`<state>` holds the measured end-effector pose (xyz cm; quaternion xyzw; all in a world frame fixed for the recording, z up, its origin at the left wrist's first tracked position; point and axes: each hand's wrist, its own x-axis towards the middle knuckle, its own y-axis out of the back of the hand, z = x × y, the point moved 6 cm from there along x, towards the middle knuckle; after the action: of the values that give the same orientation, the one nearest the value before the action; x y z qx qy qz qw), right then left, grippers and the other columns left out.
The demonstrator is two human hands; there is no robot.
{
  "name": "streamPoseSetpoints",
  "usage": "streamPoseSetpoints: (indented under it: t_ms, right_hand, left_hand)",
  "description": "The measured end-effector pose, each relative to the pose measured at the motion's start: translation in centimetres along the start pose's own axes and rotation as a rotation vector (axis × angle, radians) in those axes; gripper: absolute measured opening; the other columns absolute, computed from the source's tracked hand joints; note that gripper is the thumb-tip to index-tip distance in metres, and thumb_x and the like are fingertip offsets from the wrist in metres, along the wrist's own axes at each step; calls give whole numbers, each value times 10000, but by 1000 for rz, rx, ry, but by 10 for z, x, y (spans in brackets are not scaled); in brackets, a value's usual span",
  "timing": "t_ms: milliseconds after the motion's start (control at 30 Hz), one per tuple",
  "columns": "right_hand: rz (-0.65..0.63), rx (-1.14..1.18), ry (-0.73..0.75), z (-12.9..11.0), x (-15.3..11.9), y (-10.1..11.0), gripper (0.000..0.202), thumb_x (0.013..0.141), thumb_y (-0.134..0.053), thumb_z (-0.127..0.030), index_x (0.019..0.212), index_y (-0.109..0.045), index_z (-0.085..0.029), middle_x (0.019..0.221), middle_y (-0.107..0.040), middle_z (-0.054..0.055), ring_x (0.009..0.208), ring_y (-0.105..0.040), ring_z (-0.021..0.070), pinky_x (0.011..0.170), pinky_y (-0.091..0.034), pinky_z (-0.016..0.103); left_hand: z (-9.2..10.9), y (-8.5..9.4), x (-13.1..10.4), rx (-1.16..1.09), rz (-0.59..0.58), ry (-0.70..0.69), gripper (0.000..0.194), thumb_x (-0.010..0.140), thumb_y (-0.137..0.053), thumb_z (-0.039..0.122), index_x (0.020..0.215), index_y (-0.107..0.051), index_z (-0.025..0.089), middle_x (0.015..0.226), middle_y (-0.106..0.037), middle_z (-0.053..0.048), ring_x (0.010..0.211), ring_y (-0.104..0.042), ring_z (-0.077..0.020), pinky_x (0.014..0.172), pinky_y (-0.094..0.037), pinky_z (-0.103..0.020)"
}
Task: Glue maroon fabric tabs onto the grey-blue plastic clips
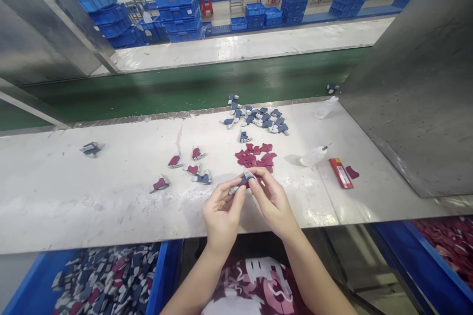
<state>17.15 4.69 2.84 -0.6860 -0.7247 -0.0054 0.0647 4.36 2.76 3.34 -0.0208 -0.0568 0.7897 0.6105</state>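
Left hand (221, 212): nearly closed, thumb and fingers pinching one end of a small part.
Right hand (276, 203): closed on the other end, with thumb and fingertips close to those of the left hand.
Small part (244, 180): navy and pale grey, with some maroon by the fingers; held just above the tabletop (111, 206), near the middle of its front edge. The two-ended grip probably steadies it and lets the thumbs press; whether the layers are joined, I cannot tell.
Maroon pieces (249, 159): a loose, flat heap just beyond the fingertips, likely placed for a short reach.
Navy-and-grey parts (264, 119): clustered behind the maroon heap, toward the back edge, perhaps as a near supply.
Maroon-faced parts (160, 183): spread out left of the hands, seemingly set apart by kind, though a navy one lies among them.
White bottle (312, 158): lying on its side right of the maroon heap, thin tip pointing right.
Red packet (341, 173): farther right, a single maroon piece beside it.
Blue bins: below the front edge, mixed parts in the left bin (27, 280), maroon pieces in the right bin (399, 246).
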Motion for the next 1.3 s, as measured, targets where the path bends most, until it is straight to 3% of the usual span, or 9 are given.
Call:
streamPoseSetpoints:
  t_ms: [267, 433, 633, 767, 833, 933, 1067, 1167, 1300]
  right_hand:
    - [98, -203, 117, 3, -1, 9, 200, 965, -561, -353, 1136, -619, -267, 1073, -656, 51, 955, -634, 189, 861, -520, 348]
    - [98, -108, 46, 10, 2, 5, 176, 960, -561, -379, 1039, -614, -231, 934, -684, 34, 861, -662, 169, 776, -544, 299]
    - [76, -251, 111, 18, 5, 2, 272, 949, -589, -409, 1154, -635, -236, 1027, -692, 58, 894, -667, 185, 808, -565, 336]
    - [71, -456, 320, 7, 6, 5, 588, 889, -702, -357, 1425, -473, -278, 1021, -660, 49, 810, -631, 174, 764, -570, 350]
    - [126, -548, 469, -6, 5, 9, 518, 902, -693, -289, 1386, -513, -302, 934, -633, 28, 808, -601, 174, 745, -553, 343]
    - [204, -688, 661, -24, 5, 14, 267, 866, -735, -259, 1123, -676, -305, 878, -586, 30, 858, -559, 194, 740, -524, 347]
    - [131, -769, 830, -33, 7, 10, 205, 856, -739, -206, 1042, -690, -277, 970, -647, 52, 990, -552, 223, 849, -524, 384]
    - [94, -800, 896, -33, 10, 6, 253, 861, -726, -164, 1080, -663, -274, 944, -656, 44, 992, -539, 221, 857, -522, 372]
    - [67, -865, 860, -27, 20, 4, 219, 900, -654, -135, 1072, -629, -268, 947, -600, 54, 937, -516, 213, 808, -513, 365]
  left_hand:
    - [-2, 6, 4, 183, -24, -106, 187, 851, -738, 268, 1023, -761, 197, 1027, -789, -74, 923, -764, -198, 811, -626, -254]
    - [-4, 8, 8, 298, -93, -154, 181, 828, -761, 261, 1002, -786, 217, 993, -774, -58, 877, -739, -171, 758, -600, -227]
    - [-1, 9, 30, 113, -113, 144, 277, 755, -804, 284, 989, -733, 156, 791, -758, -40, 676, -723, -151, 649, -587, -229]
    - [9, 9, 49, 35, -197, 286, 373, 681, -856, 298, 980, -709, 131, 595, -689, 5, 515, -634, -114, 533, -525, -204]
    - [10, 9, 53, 16, -252, 352, 329, 668, -864, 314, 897, -722, 125, 540, -655, 13, 469, -580, -94, 486, -482, -189]
    - [6, 7, 54, 1, -322, 461, 264, 656, -864, 323, 766, -731, 123, 505, -623, 9, 443, -525, -74, 452, -437, -176]
    - [1, 5, 57, -18, -377, 572, 258, 632, -862, 338, 701, -734, 125, 538, -644, -13, 445, -516, -76, 446, -437, -192]
    - [0, 3, 60, -13, -440, 625, 271, 631, -860, 354, 681, -728, 122, 579, -673, -35, 453, -530, -78, 441, -422, -189]
    - [-2, -1, 69, 66, -593, 680, 305, 688, -831, 407, 676, -728, 120, 652, -717, -66, 447, -537, -67, 432, -385, -182]
